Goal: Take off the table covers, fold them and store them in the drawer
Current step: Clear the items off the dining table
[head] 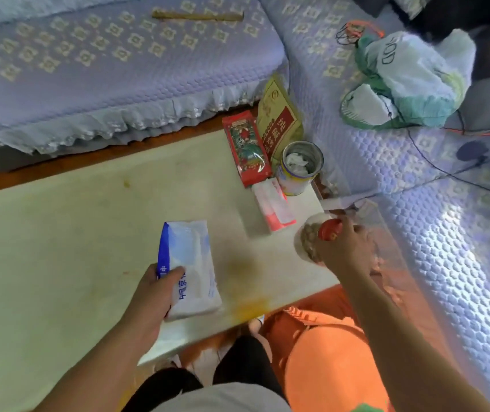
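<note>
The clearing step looks under way: the left hand (151,295) grips a tissue pack (190,269), the right hand (345,248) curls around a jar (312,242), while the cover (59,248) lies spread on the tabletop, so remaining packets (246,150) need removing next.

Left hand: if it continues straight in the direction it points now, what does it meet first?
Probably the pink tissue pack. The left hand, holding the blue pack, points up-right across the table cover; depth is unclear.
</note>
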